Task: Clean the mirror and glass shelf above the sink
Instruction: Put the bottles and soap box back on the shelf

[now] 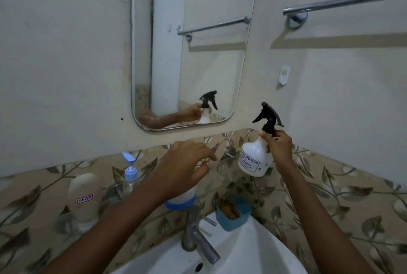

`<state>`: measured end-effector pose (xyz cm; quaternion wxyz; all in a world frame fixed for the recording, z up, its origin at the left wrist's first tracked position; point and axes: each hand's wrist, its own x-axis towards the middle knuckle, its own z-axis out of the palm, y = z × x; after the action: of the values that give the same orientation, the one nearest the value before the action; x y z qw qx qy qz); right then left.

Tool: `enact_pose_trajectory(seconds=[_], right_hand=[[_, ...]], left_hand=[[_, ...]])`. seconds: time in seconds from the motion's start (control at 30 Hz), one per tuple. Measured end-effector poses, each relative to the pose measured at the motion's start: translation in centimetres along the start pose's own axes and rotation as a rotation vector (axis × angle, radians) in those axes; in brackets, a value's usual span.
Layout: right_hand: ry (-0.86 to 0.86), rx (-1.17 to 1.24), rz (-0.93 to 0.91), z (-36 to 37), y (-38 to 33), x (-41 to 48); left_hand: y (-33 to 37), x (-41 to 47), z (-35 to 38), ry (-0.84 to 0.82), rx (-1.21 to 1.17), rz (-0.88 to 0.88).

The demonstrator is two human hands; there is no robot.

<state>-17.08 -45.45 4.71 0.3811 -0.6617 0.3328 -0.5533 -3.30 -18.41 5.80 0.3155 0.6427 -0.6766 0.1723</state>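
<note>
The rounded mirror (187, 53) hangs on the wall above the sink (253, 251). Its lower edge reflects my arm and the sprayer. My right hand (278, 143) grips the neck of a white spray bottle (253, 159) with a black trigger head, held up to the right of the mirror's lower corner. The glass shelf (224, 159) is nearly invisible, and its metal bracket (230, 153) shows on the leaf-patterned tiles. My left hand (185, 163) is over a white jar with a blue band (182, 201) on the shelf, fingers loosely bent. I cannot tell whether it touches the jar.
On the shelf's left part stand a white labelled tube (84, 198) and a clear pump bottle with a blue head (130, 174). A blue soap dish (233, 214) sits on the sink rim beside the metal tap (196, 238). A chrome towel rail (343, 1) runs along the right wall.
</note>
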Motion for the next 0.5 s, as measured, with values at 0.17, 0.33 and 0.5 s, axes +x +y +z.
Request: enact_pose_trajectory(seconds=[0.17,0.33,0.5], right_hand=[[-0.008,-0.03,0.007,2.1,0.1,4.5],[-0.059,-0.105,0.035,3.4,1.8,6.8],[-0.082,-0.193,0.054,3.6,3.8,7.5]], left_hand=[[-1.2,1.0,-1.4,0.007,0.095,0.002],[-1.5,1.5,-1.2,0.019,0.147,-0.031],[-1.7,1.3,-0.3,-0.017,0.22,-0.036]])
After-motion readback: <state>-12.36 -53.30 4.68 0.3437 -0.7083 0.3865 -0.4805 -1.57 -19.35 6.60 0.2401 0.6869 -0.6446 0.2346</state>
